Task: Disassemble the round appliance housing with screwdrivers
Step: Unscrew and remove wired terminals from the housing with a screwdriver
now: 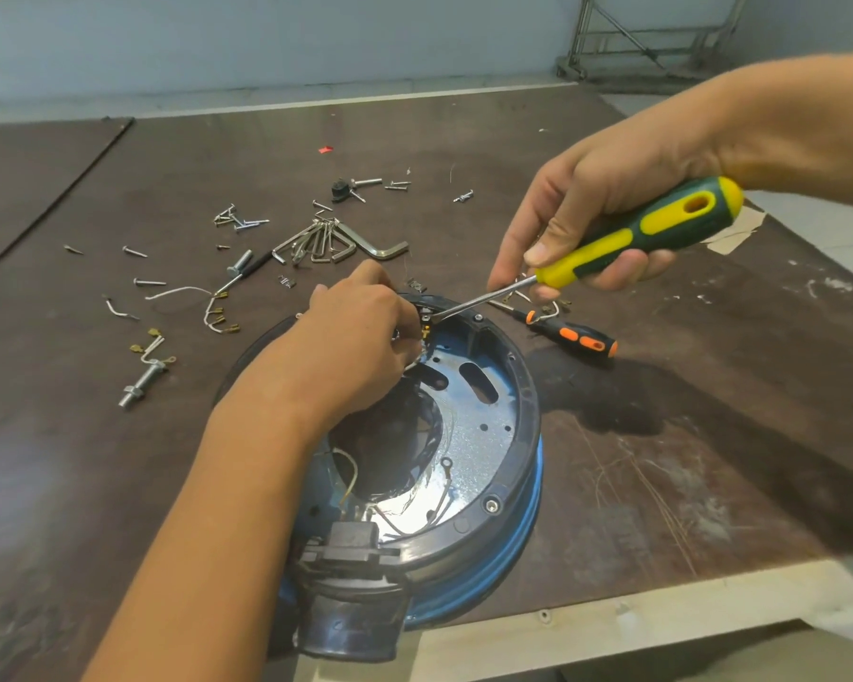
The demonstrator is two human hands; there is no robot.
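Note:
The round blue appliance housing (506, 430) lies open side up on the dark table, with a shiny metal plate and loose wires inside and a black handle block at its near edge. My right hand (597, 209) grips a yellow and green screwdriver (636, 236); its metal shaft slants down left and the tip meets a small terminal at the housing's far rim. My left hand (360, 337) reaches into that same far rim, fingers curled round a small part there; what they pinch is hidden.
An orange and black screwdriver (572, 337) lies right of the housing. A bunch of hex keys (336, 243), scattered screws (240, 220), a long bolt (141, 383) and cut white wires (178, 291) litter the table beyond and to the left. The table's front edge (611, 627) runs near me.

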